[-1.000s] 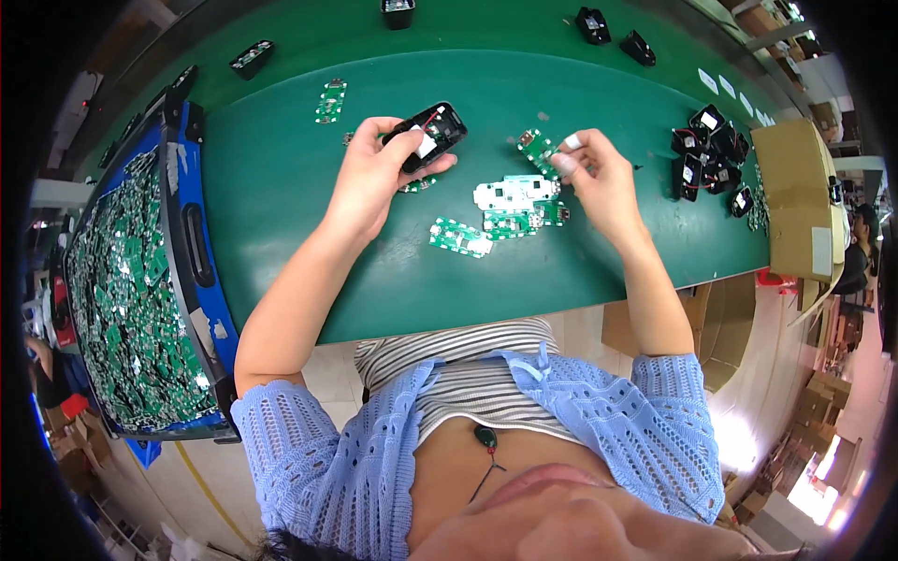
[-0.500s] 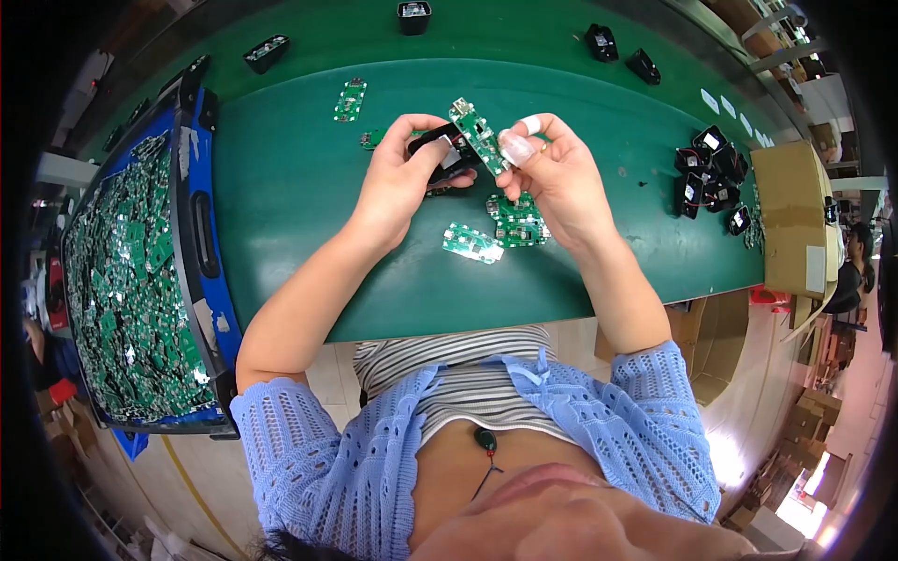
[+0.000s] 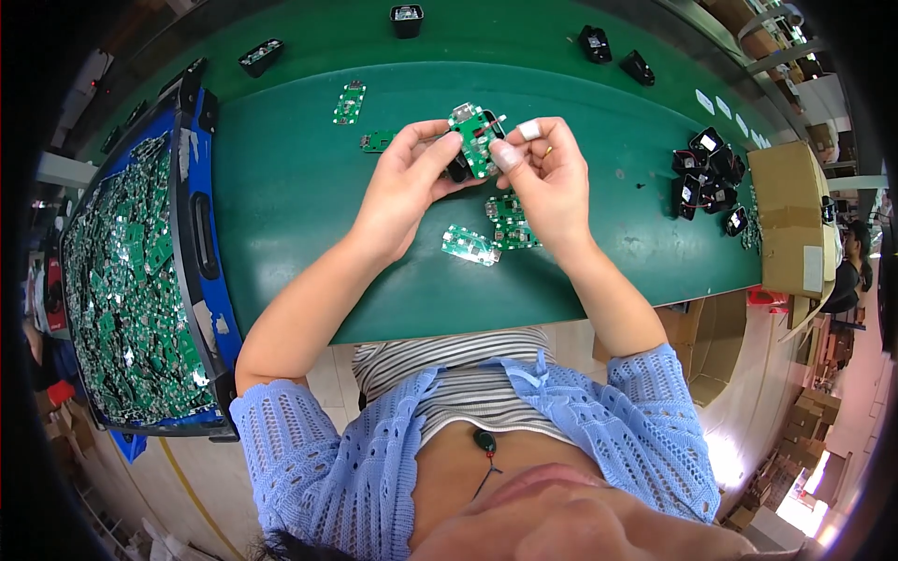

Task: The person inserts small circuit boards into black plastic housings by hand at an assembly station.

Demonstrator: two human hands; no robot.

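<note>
Above the green table, my left hand (image 3: 404, 182) grips a small black plastic case (image 3: 458, 169), its thumb lying on the left edge of a green circuit board (image 3: 475, 142). The board lies over the case and hides most of it. My right hand (image 3: 554, 182) pinches the board's right edge, thumb on top, with white tape round the thumb and a finger. Below the hands are a stack of circuit boards (image 3: 513, 224) and a paler board (image 3: 470, 245). Another board (image 3: 376, 141) lies beside my left hand, and one more (image 3: 349, 103) farther back.
A blue-and-black bin (image 3: 208, 234) full of circuit boards stands at the left. To the right, several black cases (image 3: 711, 173) cluster beside a cardboard box (image 3: 788, 220). More black cases, such as one at the back (image 3: 407, 21), sit on a green strip along the far side.
The circuit board has moved left from beside the black case to on top of it. My left thumb now rests on the board, and my right hand has come closer to the left.
</note>
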